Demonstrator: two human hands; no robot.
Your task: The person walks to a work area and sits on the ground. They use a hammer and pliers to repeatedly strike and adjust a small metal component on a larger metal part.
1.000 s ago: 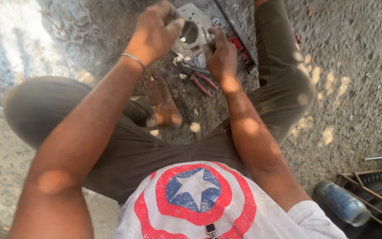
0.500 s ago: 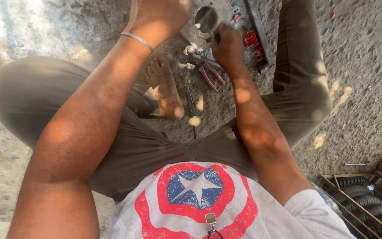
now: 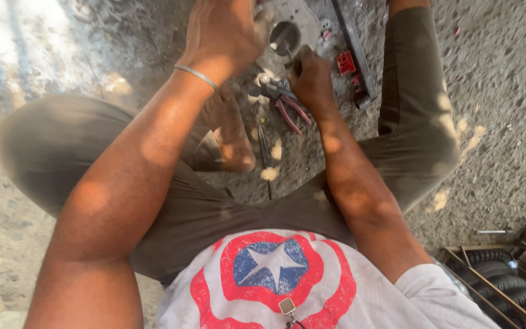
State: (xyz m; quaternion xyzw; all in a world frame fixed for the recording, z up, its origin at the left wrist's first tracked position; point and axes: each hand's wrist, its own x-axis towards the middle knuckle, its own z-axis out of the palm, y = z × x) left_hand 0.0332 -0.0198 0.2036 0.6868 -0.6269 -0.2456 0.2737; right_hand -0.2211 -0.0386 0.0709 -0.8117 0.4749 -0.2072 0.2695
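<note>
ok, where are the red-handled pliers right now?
Head view, upper middle: the red-handled pliers lie on the ground between the person's legs, just below the right hand and right of the bare foot.

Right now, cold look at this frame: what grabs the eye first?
The two bare forearms running up the frame, to the left hand and right hand gripping a grey metal plate with a round hole at top centre. Just below lie red-handled pliers on the gravel ground. At the bottom, the red, white and blue star emblem on the person's shirt stands out.
</note>
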